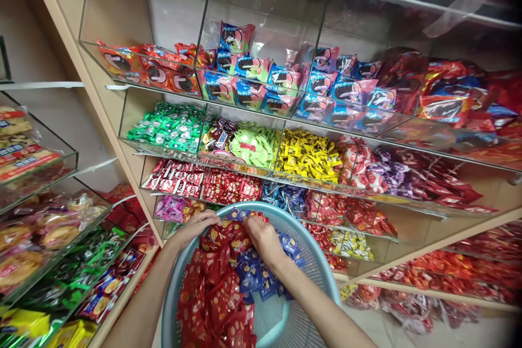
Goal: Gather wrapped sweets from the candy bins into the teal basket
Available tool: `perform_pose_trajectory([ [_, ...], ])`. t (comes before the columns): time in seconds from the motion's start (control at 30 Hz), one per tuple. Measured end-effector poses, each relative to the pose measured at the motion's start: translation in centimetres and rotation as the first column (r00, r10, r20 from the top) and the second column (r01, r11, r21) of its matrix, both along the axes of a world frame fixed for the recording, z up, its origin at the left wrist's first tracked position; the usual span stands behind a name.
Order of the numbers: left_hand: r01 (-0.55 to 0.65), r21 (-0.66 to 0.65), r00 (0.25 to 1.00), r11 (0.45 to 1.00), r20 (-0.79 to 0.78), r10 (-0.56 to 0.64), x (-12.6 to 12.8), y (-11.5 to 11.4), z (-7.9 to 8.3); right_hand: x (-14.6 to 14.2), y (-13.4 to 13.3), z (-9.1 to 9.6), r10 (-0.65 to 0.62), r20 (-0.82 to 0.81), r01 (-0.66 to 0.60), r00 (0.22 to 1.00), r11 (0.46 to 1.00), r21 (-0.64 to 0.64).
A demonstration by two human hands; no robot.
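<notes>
A light-blue plastic basket (326, 272) with slotted walls fills the lower middle. Red candy packets (216, 293) with yellow-orange prints pile up along its left side, and blue candy packets (261, 274) lie to their right. My left hand (198, 227) reaches over the far left rim, its fingers stretched out against the red packets. Inside the basket, near the far rim, my right hand (263, 236) has its fingers closed in a pinch at the candies. A bit of red wrapper shows beside its fingertips; exactly what they grip is partly hidden.
Ahead rise clear-fronted shelf bins with blue-pink cookie packs (248, 68), green candies (169, 125), yellow candies (310, 155) and red-white packets (175, 176). A wooden upright (93, 92) stands at left, beside another shelf of packaged snacks (24, 239). Bagged sweets (408, 307) lie low at right.
</notes>
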State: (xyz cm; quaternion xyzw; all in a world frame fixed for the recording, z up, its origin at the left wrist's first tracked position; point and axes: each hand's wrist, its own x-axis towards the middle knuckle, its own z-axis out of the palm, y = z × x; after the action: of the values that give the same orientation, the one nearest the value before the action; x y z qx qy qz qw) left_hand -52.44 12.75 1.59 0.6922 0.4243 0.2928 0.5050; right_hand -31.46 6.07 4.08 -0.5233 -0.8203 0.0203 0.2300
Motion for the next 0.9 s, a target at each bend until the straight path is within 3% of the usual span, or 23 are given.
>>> perform_pose_trajectory([
  [0.17, 0.001, -0.028, 1.0, 1.0, 0.006, -0.001, 0.0, 0.3, 0.1, 5.3, -2.8, 1.5, -0.102, -0.089, 0.103, 0.991, 0.995, 0.007],
  [0.33, -0.001, -0.05, 1.0, 0.999, 0.0, 0.001, 0.1, 0.3, 0.4, 8.7, -7.5, 0.9, -0.196, -0.043, 0.194, 0.98, 0.98, -0.048],
  [0.53, -0.005, -0.079, 1.0, 0.997, -0.007, 0.004, 0.2, 0.1, 0.9, 8.9, -11.0, -0.2, -0.188, 0.234, 0.221, 0.954, 0.967, -0.123],
  [0.67, -0.012, -0.092, 1.0, 0.996, 0.012, 0.013, 0.2, 0.2, 0.9, 8.4, -10.7, -1.0, -0.198, 0.368, 0.235, 0.908, 0.97, -0.059],
  [0.9, -0.019, -0.082, 1.0, 0.996, 0.0, 0.019, 0.2, 0.4, 0.4, 7.1, -9.5, -1.9, -0.224, 0.437, 0.251, 0.871, 0.968, -0.004],
])
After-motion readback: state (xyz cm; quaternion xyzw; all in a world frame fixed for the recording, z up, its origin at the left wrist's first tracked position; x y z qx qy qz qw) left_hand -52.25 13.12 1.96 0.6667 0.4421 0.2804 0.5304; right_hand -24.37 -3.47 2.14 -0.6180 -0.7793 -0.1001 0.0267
